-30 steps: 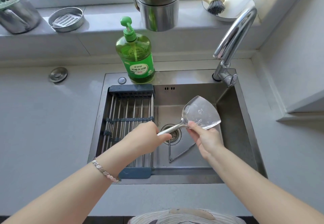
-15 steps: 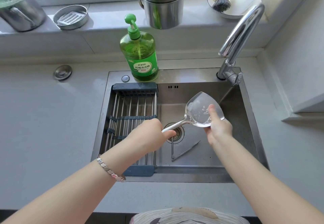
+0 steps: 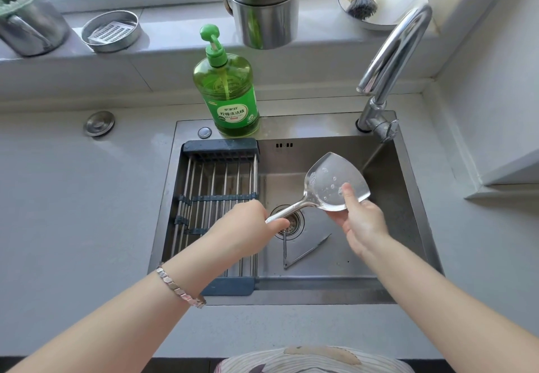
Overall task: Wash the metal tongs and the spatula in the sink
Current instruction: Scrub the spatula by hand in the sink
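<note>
Soaping of the spatula [image 3: 335, 183] looks underway, 1 of 2 tools: above the drain [image 3: 294, 222] the left hand [image 3: 248, 227] grips its handle, the right hand [image 3: 361, 221] pinches its bubbly blade, thumb on top, and the tongs [image 3: 309, 250] lie beside that drain, seemingly unwashed.

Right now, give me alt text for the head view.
A person's left hand grips the handle of a soapy metal spatula over a steel sink, while the right hand pinches its blade, thumb on top. Thin metal tongs lie open on the sink floor.
</note>
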The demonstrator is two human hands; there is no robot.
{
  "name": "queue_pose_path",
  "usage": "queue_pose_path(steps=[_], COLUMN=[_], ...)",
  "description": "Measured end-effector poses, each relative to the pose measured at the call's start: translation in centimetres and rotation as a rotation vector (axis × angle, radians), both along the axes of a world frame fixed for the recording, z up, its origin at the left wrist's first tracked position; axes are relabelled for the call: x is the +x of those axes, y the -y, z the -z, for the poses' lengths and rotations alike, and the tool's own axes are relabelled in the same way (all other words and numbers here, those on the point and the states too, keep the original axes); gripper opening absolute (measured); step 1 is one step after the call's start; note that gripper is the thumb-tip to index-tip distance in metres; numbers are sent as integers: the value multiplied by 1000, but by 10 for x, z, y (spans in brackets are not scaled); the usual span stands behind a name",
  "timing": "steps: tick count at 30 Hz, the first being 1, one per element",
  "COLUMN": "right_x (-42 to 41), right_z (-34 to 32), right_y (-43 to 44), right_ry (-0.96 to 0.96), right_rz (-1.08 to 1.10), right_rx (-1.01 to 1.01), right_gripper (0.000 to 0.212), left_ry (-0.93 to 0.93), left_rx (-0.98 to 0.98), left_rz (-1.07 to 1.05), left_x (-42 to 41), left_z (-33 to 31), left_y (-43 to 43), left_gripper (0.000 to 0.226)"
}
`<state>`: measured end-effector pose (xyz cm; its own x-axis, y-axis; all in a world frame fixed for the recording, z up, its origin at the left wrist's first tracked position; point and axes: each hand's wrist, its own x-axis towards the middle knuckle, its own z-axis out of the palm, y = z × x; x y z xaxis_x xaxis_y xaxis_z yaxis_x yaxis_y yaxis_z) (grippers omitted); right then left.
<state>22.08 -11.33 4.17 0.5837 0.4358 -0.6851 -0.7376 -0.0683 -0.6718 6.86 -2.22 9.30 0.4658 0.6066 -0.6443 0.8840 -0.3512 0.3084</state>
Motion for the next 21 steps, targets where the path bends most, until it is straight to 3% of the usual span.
queue_pose_path(steps=[3,5,9,12,15,18,19,21], right_x=[24,38,55,60,56,49,46,32], right_z=[0,-3,-12,-17,-14,-8,-5,1], right_y=[2,0,-11,-24,-23,-9,-4,4], right_ry=[96,160,406,713,797,838,930,1278], right_rz=[-98,-286,-784,-907,-908,-906,-956,-1152], right_rx=[-28,-92,-434,-683,-587,-399,-418,-517], right_gripper=[8,9,34,55,57,34,36,62], left_ry=[-5,-21,-92,-81,-66,-76,-83,-86], left_rx=[-14,-10,20,43,28,-28,-38,-41], left_rz=[10,35,163,227,188,161,156,151], left_x=[-4,-6,-6,-2,-4,-9,-9,-7], left_z=[-2,-3,-8,-10,-10,-6,-4,-1], left_y=[-2,-5,-5,1,-3,-5,-3,1], left_gripper=[47,46,45,48,49,48,48,47])
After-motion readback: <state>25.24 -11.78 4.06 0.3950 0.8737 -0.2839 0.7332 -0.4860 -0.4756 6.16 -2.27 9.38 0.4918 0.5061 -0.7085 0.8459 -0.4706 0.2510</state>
